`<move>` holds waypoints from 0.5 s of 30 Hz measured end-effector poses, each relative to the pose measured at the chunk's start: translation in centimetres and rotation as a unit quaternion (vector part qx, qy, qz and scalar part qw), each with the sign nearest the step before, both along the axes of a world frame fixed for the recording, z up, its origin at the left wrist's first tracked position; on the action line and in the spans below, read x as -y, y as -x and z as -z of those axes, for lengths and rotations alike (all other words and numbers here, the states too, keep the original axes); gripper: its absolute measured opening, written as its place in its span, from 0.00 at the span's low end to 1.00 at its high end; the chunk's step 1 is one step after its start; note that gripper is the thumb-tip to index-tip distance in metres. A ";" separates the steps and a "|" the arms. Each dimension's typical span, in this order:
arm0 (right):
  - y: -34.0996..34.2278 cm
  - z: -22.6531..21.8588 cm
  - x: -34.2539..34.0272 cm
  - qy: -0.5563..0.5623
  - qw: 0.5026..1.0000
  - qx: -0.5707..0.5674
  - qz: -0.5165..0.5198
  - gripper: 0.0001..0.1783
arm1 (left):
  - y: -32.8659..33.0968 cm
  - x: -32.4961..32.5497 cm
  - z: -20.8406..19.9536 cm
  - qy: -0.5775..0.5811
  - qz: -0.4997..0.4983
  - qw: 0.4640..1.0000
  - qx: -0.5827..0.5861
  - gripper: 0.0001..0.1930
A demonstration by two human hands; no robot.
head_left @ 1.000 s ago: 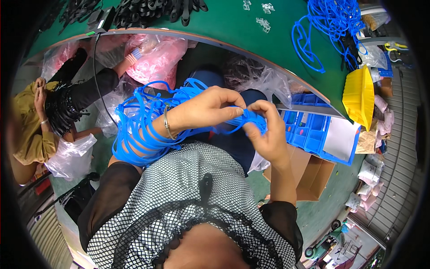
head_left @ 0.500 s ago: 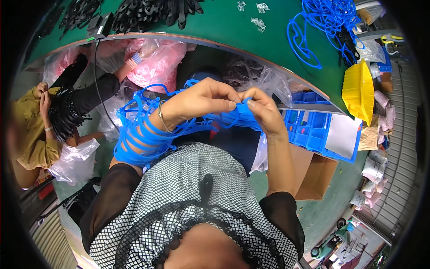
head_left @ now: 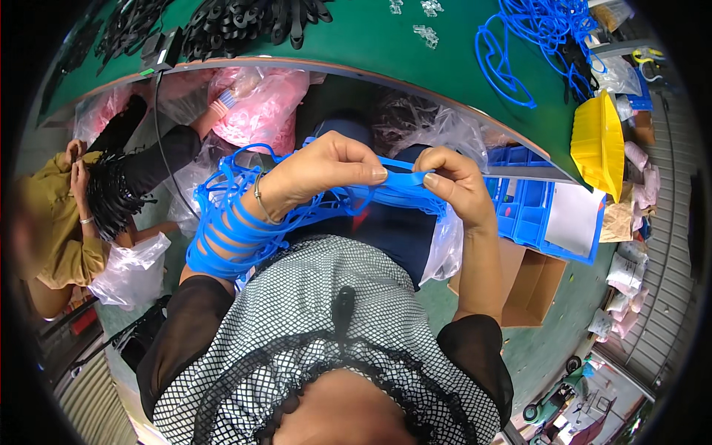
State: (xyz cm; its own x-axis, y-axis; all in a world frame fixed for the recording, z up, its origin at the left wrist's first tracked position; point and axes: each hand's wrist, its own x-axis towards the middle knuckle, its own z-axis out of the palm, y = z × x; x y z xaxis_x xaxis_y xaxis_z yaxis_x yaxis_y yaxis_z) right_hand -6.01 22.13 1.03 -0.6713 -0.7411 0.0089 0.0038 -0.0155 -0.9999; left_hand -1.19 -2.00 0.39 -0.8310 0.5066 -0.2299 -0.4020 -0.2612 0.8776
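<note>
My left hand (head_left: 337, 165) and my right hand (head_left: 458, 187) each pinch one end of a short stretch of blue strap (head_left: 404, 179), drawn straight between them above my lap. Many looped blue straps (head_left: 236, 236) hang round my left forearm, below a thin bracelet (head_left: 258, 196). More blue straps (head_left: 404, 199) lie in a bunch across my lap, just under both hands. The fingertips partly hide the ends of the held strap.
Ahead curves a green table (head_left: 400, 74) with black straps (head_left: 237, 26), small clear pieces (head_left: 426, 35), tangled blue straps (head_left: 541, 37) and a yellow bin (head_left: 598, 144). To the right are blue trays (head_left: 523, 215) and a cardboard box (head_left: 534, 285). A co-worker (head_left: 63, 215) sits at left.
My hands have moved apart, the right one going rightward, so the blue strap between them is now stretched out. Before, the fingertips were close together on it.
</note>
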 end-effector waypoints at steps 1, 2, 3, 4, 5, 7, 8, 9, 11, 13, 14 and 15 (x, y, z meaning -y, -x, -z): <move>0.1 -0.5 0.0 -0.027 0.999 -0.027 -0.009 0.07 | -0.1 0.0 -0.5 0.001 -0.004 1.000 0.005 0.10; 0.2 -0.8 0.0 -0.026 0.999 -0.028 -0.007 0.07 | -0.2 0.1 -0.8 0.002 -0.008 1.000 0.011 0.09; 0.2 -1.0 -0.1 -0.028 0.999 -0.038 -0.018 0.08 | -0.2 0.1 -0.8 0.002 -0.006 1.000 0.010 0.09; 0.2 -1.3 -0.1 -0.031 0.998 -0.048 -0.030 0.08 | -0.4 0.1 -0.7 0.008 -0.016 1.000 0.008 0.09; 0.1 -1.4 -0.1 -0.030 0.998 -0.048 -0.028 0.08 | -0.4 0.2 -0.6 0.014 -0.026 1.000 0.007 0.08; -0.2 -1.7 -0.1 -0.004 1.000 0.004 -0.001 0.10 | -0.5 0.5 -0.5 0.008 -0.014 1.000 0.008 0.08; -0.2 -1.7 -0.1 -0.004 1.000 0.005 0.002 0.10 | -0.5 0.7 -0.3 0.002 -0.004 1.000 0.009 0.08; -0.3 -1.7 -0.2 -0.001 1.000 0.019 0.001 0.11 | -0.6 0.8 -0.2 0.002 -0.001 1.000 0.009 0.08; -0.4 -1.8 -0.3 0.003 0.999 0.034 0.003 0.12 | -0.8 0.9 0.1 -0.004 0.002 1.000 0.009 0.08; -0.4 -1.8 -0.2 0.015 0.998 0.054 -0.002 0.12 | -0.9 0.9 0.1 -0.007 -0.002 1.000 0.017 0.08; -0.4 -1.8 -0.1 0.016 0.998 0.054 -0.001 0.12 | -0.9 0.9 0.1 -0.011 -0.009 1.000 0.024 0.08; -0.5 -1.8 -0.1 0.018 0.998 0.053 -0.001 0.12 | -0.9 0.9 0.2 -0.010 -0.008 1.000 0.025 0.08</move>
